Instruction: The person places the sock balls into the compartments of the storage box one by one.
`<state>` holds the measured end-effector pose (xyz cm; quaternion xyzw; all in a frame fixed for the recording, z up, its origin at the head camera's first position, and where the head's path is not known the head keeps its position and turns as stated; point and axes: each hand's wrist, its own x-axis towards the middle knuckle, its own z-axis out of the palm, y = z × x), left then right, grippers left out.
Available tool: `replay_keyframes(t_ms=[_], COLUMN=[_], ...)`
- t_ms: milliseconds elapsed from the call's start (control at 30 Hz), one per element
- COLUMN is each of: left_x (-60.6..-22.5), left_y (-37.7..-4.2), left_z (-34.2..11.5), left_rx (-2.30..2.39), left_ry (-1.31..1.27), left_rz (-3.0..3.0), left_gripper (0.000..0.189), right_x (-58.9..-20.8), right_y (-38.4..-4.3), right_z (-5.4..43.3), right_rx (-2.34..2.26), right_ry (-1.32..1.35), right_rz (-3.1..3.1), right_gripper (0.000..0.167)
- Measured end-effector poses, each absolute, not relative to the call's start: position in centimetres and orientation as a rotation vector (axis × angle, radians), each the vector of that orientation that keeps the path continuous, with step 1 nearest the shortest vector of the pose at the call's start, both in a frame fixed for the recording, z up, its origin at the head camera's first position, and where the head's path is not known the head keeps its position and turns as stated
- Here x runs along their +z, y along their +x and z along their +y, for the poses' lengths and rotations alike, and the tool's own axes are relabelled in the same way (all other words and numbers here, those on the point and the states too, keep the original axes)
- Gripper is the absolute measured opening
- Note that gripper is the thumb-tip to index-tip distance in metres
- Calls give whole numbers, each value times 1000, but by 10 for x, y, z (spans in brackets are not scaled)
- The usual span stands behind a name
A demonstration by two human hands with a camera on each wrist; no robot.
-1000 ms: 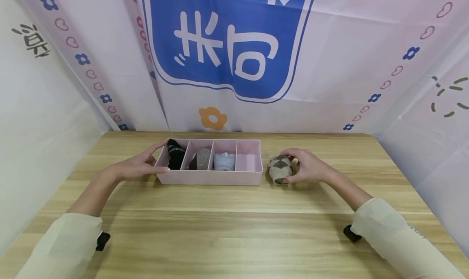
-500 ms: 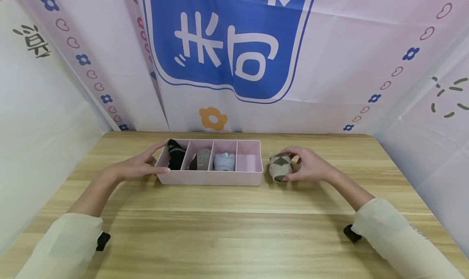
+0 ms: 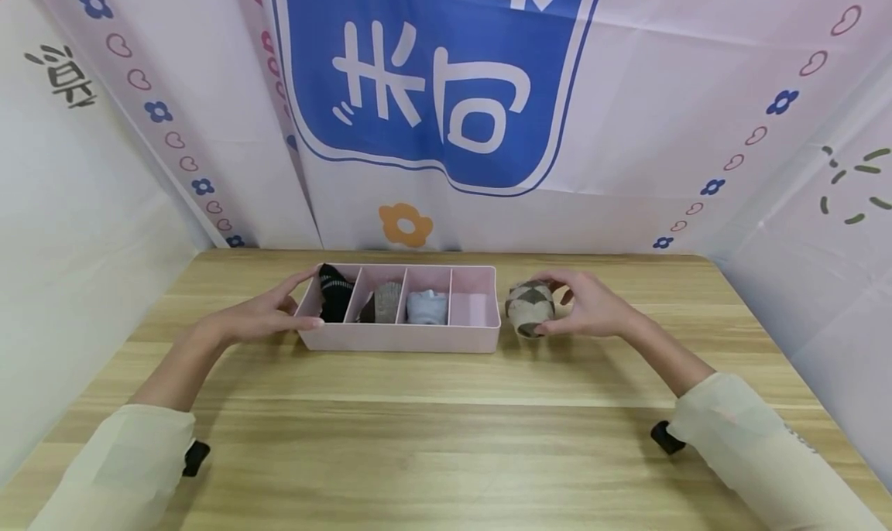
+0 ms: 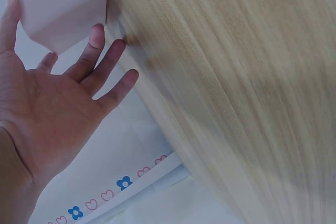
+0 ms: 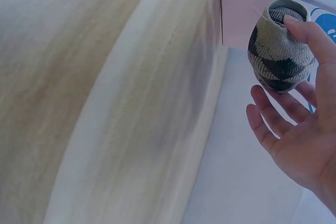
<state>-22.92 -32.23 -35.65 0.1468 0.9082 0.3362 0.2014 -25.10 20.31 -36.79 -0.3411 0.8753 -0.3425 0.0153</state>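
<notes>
My right hand (image 3: 588, 305) holds a rolled-up sock (image 3: 531, 309) with a beige and dark diamond pattern, thumb on one end and fingers on the other. In the right wrist view the sock (image 5: 281, 45) appears raised off the table, just right of a pink divided box (image 3: 397, 339). My left hand (image 3: 258, 316) grips the box's left end, thumb at the front corner and a finger at the back corner. From left to right, the compartments hold a black sock (image 3: 336, 292), a grey and brown sock (image 3: 385, 303) and a light blue sock (image 3: 427, 307); the rightmost is bare.
The box stands on a wooden table (image 3: 446, 438) near its back edge. Behind hangs a white printed cloth (image 3: 627, 128), with white cloth walls on both sides. A black strap piece (image 3: 667, 438) shows beneath the right sleeve.
My right hand has lifted the patterned sock slightly and brought it a little closer to the box. The left hand and the box have stayed in place.
</notes>
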Motion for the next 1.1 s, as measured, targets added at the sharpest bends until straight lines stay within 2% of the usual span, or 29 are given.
replay_keyframes(t_ms=[1100], left_x=[-357], left_y=[-228], left_z=[-323], left_rx=[952], left_ry=[412], left_rz=[2547], left_gripper=[103], right_x=[-345], right_y=[-261], right_z=[187], right_rx=[-1204], right_ry=[-991], right_rz=[2705], right_gripper=[68])
